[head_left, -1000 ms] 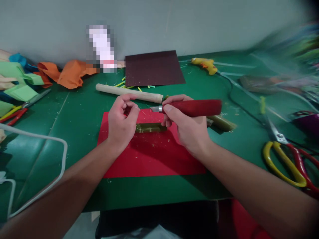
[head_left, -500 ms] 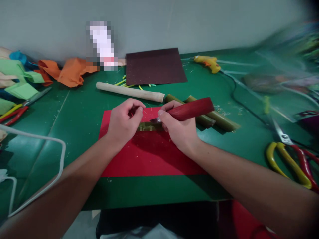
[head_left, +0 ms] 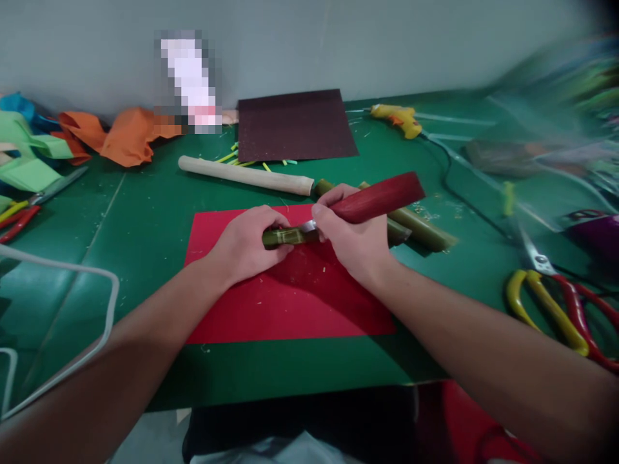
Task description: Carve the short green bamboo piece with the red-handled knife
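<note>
Against a plain grey wall (head_left: 290, 45), a green worktop (head_left: 135, 225) carries one red sheet (head_left: 236, 322), at centre, where a person's left hand (head_left: 249, 248) has its grip closed on one short green piece (head_left: 285, 237) and the right hand (head_left: 355, 238) grips one red-handled knife (head_left: 380, 196), its metal end at the piece's right part. One pale stick (head_left: 246, 177) and one dark sheet (head_left: 297, 125) lie at upper centre, two green tubes (head_left: 420, 227) right of centre, one yellow glue gun (head_left: 401, 119) at upper right and two pairs of scissors (head_left: 541, 263), one at each side
</note>
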Demonstrator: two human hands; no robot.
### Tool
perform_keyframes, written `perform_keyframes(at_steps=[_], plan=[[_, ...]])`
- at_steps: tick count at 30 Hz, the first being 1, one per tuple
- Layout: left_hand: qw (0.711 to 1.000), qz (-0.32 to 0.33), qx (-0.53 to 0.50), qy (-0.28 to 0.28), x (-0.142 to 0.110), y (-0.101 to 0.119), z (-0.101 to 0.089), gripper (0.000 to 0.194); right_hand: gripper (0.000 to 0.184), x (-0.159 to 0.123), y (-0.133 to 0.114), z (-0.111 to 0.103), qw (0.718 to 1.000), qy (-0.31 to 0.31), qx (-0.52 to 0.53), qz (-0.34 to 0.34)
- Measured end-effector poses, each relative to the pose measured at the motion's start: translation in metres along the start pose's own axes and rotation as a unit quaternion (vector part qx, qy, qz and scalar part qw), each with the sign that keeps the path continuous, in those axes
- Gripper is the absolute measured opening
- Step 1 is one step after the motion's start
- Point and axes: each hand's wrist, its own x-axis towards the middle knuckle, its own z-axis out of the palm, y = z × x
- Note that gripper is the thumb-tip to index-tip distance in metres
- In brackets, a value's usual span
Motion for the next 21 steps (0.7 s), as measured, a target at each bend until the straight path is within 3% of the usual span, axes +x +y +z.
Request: perform_keyframes(at_steps=[9, 21], plan=[[0.998, -0.064, 0.006, 0.001, -0.002, 0.005, 0.005, 0.024, 0.019, 0.003, 0.000, 0.005, 0.999, -0.003, -0.036, -0.021], [0.999, -0.048, -0.004, 0.010, -0.003, 0.001, 0.007, 0.025, 0.015, 0.007, 0.010, 0.004, 0.995, 0.015, -0.058, -0.075]])
